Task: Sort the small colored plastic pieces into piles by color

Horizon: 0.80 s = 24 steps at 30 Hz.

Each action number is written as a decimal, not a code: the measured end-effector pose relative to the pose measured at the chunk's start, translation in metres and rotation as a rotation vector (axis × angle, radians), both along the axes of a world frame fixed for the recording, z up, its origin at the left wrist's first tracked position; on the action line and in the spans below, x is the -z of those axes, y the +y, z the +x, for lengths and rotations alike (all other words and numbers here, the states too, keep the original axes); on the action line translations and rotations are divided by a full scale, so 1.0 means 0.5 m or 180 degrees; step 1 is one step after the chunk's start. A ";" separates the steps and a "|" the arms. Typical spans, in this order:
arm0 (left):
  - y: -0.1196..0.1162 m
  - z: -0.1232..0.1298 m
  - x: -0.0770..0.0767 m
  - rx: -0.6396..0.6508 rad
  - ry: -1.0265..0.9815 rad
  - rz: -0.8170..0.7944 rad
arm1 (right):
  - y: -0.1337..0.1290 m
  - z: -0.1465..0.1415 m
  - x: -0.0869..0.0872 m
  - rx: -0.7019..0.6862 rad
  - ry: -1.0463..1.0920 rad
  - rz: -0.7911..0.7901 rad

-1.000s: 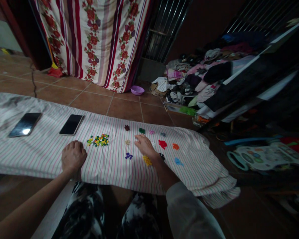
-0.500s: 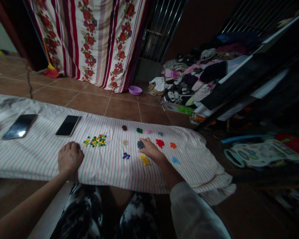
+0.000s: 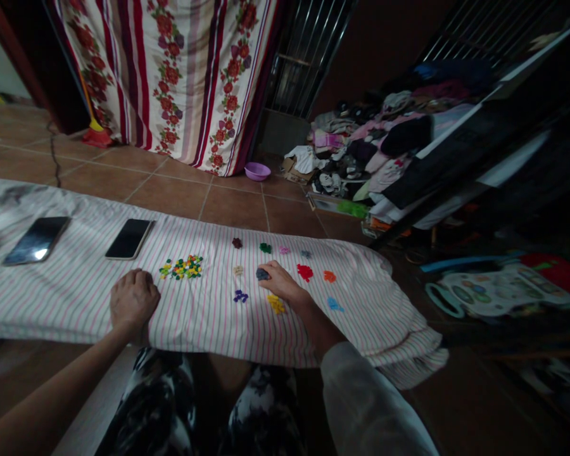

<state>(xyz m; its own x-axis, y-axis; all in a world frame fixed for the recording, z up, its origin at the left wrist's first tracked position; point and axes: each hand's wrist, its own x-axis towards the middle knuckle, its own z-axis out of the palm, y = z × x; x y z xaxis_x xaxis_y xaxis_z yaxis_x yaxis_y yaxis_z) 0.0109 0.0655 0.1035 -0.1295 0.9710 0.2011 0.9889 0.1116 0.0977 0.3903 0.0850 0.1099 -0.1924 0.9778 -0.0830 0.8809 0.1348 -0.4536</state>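
Observation:
My right hand [image 3: 281, 280] is over the striped cloth, fingers pinched around a small clump of dark grey bead-like pieces [image 3: 262, 274]. Close by are little piles of yellow pieces [image 3: 276, 304], red pieces [image 3: 304, 273], beige pieces [image 3: 238, 270] and purple pieces [image 3: 240, 296]. Curled into a loose fist, my left hand [image 3: 133, 296] rests on the cloth; its palm side is hidden and nothing shows in it. A mixed pile of green, yellow and white pieces [image 3: 185, 267] lies to its upper right.
Two phones [image 3: 129, 239] lie on the striped cloth [image 3: 194, 323] at left. More piles are brown [image 3: 237, 242], green [image 3: 265, 247], pink [image 3: 284, 250], grey-blue [image 3: 306, 253], orange [image 3: 329, 276] and light blue [image 3: 334, 304]. Beyond stand a purple basin [image 3: 257, 171] and heaped clothes [image 3: 361, 149].
My right hand has shifted slightly left, and the dark grey pieces have moved left with its fingers. My left hand stays in place.

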 end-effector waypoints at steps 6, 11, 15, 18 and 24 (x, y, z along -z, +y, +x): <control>0.001 -0.001 0.005 0.0007 0.0028 0.0071 | 0.002 -0.006 0.008 0.0066 -0.0084 0.0062; 0.002 -0.002 0.008 0.0005 -0.0006 0.0117 | -0.005 0.002 0.012 0.0127 0.0020 0.0095; 0.003 -0.002 0.008 0.0007 -0.0007 0.0106 | -0.011 0.010 0.005 0.0206 0.0183 0.0070; 0.003 -0.003 0.009 0.0025 -0.0004 0.0113 | -0.019 0.018 -0.004 0.0387 0.0281 0.0069; 0.003 -0.004 0.010 0.0048 0.0016 0.0139 | -0.035 0.030 -0.002 0.0477 0.0138 -0.0151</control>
